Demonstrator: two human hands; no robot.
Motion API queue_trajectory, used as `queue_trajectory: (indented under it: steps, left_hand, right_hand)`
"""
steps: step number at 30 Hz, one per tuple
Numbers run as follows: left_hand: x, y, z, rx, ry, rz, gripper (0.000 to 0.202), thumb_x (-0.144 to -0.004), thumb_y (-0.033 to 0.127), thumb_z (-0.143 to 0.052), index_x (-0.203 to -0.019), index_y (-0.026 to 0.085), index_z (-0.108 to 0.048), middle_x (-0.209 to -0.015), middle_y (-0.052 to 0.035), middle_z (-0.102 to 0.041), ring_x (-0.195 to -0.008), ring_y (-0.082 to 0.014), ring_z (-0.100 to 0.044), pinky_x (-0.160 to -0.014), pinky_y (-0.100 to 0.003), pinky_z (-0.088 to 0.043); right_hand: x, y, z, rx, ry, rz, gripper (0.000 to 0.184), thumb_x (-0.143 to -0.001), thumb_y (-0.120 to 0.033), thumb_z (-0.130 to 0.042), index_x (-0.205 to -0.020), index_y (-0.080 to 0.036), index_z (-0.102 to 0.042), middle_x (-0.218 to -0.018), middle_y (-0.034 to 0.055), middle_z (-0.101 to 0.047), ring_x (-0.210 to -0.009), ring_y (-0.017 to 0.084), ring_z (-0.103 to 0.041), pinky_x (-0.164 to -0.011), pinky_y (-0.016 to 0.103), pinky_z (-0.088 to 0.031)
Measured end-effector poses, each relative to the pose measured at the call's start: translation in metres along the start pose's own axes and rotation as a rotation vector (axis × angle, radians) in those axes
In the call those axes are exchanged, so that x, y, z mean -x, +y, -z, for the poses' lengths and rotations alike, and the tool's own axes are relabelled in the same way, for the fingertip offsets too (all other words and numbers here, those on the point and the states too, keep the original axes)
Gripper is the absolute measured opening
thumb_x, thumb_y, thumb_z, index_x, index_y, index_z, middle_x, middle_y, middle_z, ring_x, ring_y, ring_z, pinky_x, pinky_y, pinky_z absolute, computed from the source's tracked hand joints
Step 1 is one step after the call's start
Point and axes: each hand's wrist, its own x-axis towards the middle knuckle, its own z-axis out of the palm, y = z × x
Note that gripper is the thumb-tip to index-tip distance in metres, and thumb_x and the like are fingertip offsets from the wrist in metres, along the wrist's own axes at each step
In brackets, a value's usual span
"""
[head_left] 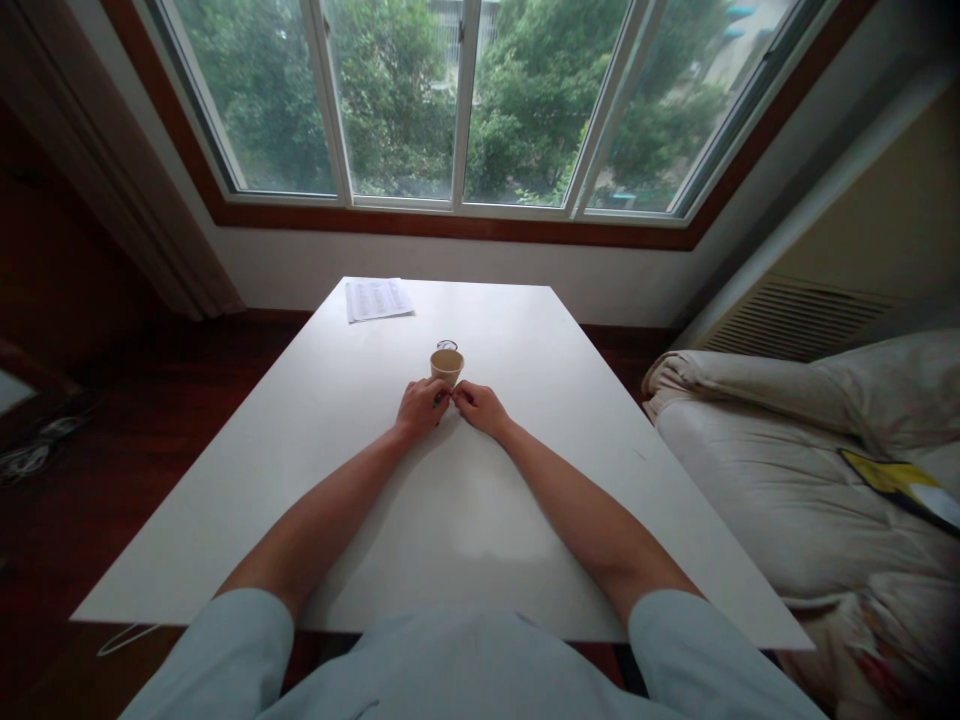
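Observation:
A tan paper cup stands upright on the white table, just beyond my fingers. My left hand is closed at the near side of the cup, its fingers curled around something small and thin. Only a bit of green shows between those fingers, too little to name. Close beside it, my right hand is closed too, thumb and fingertips pinched together. The fingertips of both hands nearly meet in front of the cup. Whatever the right fingers pinch is too small to make out.
Behind the cup lies a small dark-rimmed loop of unclear kind. Printed sheets rest at the table's far left corner. To the right is a padded seat covered in pale cloth, with a yellow and black item on it. Windows rise beyond.

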Motion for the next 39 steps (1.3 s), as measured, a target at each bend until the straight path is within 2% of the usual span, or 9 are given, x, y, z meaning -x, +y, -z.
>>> queue_trajectory:
  steps: [14,39]
  left_hand:
    - [0.0003,-0.0013,-0.0006,0.006,-0.003,0.018,0.012,-0.094,0.022,-0.064,-0.101,0.023,-0.074,-0.098,-0.0062,-0.076,-0.099,-0.0243,-0.069,-0.093,-0.038,-0.050]
    - [-0.0003,-0.0022,-0.0011,0.013,-0.032,0.038,0.013,-0.093,0.023,-0.065,-0.101,0.022,-0.076,-0.098,-0.0068,-0.077,-0.098,-0.0238,-0.069,-0.092,-0.037,-0.051]
  right_hand:
    - [0.0003,-0.0031,0.0014,-0.015,-0.002,0.004,0.019,-0.093,-0.036,-0.059,-0.094,-0.020,-0.069,-0.071,-0.0023,-0.060,-0.065,0.014,-0.050,-0.064,0.026,-0.037]
    - [-0.0005,0.0037,-0.0029,-0.011,-0.001,-0.007,0.020,-0.091,-0.037,-0.060,-0.090,-0.019,-0.071,-0.070,-0.0023,-0.060,-0.065,0.013,-0.050,-0.064,0.026,-0.037]
